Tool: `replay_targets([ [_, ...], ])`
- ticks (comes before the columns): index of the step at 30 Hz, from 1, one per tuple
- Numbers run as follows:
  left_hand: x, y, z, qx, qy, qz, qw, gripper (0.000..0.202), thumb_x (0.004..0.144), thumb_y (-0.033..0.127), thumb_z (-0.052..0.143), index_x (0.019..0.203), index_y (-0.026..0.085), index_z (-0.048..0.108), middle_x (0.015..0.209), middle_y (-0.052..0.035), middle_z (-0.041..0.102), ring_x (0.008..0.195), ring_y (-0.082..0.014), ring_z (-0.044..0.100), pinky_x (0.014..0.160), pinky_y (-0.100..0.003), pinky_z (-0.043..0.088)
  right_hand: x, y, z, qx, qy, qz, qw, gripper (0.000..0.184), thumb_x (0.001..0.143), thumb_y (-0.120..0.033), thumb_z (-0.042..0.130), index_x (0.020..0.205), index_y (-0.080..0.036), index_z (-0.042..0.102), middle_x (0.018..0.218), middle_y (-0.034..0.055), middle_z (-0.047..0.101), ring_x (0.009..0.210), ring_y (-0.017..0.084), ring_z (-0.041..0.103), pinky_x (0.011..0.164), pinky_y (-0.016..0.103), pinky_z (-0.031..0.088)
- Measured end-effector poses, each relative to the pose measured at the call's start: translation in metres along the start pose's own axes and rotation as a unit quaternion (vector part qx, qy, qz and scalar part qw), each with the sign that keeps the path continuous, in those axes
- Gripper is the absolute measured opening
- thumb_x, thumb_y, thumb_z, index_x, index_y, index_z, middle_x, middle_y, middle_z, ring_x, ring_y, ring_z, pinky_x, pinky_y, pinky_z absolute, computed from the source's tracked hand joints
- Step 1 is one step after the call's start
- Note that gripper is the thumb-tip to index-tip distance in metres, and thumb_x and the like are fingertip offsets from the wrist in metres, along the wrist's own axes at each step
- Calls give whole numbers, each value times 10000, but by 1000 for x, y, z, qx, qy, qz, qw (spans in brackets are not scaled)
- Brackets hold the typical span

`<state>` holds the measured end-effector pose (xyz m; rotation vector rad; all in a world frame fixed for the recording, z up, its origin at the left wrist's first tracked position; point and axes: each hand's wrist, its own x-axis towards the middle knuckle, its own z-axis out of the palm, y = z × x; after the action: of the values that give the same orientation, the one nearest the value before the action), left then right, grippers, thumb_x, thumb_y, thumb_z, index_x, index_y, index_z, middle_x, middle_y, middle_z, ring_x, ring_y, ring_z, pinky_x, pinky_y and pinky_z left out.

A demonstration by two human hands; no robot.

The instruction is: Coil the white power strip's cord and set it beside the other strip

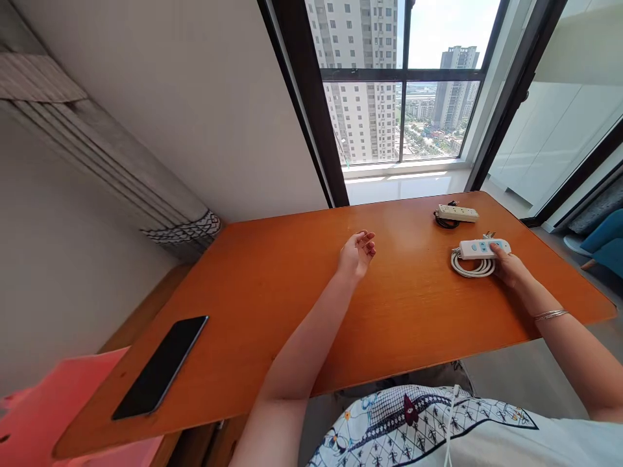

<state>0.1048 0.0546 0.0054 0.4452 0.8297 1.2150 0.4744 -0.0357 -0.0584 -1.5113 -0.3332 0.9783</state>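
My right hand (509,264) grips the right end of a white power strip (477,249), thumb on top. Its white cord (471,267) is coiled, and the plug shows at the strip's far side. Just behind it on the table lies a second, cream power strip (457,213) with a black cord (445,222) bunched at its left. Over the middle of the table, my left hand (357,253) holds nothing, its fingers loosely curled and apart. It is well to the left of both strips.
The orange wooden table (272,285) has rounded corners. A black phone or tablet (163,366) lies near its left front edge. Behind stand a window (403,76) and a tied curtain (185,227). A pink chair (73,402) is at lower left, a blue chair (601,250) at far right.
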Motion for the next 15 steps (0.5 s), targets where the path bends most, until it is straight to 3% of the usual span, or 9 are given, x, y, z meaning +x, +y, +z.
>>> replay_targets([
  [9,2,0,-2,13,-18,3,1000,53,798,147,548,770,177,579,719,-9,659,542,-87,530,561,-225,417,11,-1,11,-17,23,-29,999,131,883,-304,686,945,-198,642,771,64,735,647,173,691,550,253,587],
  [15,4,-1,-4,23,-22,1,999,40,790,145,557,776,175,581,712,-8,655,529,-85,533,553,-224,415,24,-6,2,-147,48,-30,988,185,870,-373,685,880,-193,644,745,63,701,614,159,635,515,244,512],
])
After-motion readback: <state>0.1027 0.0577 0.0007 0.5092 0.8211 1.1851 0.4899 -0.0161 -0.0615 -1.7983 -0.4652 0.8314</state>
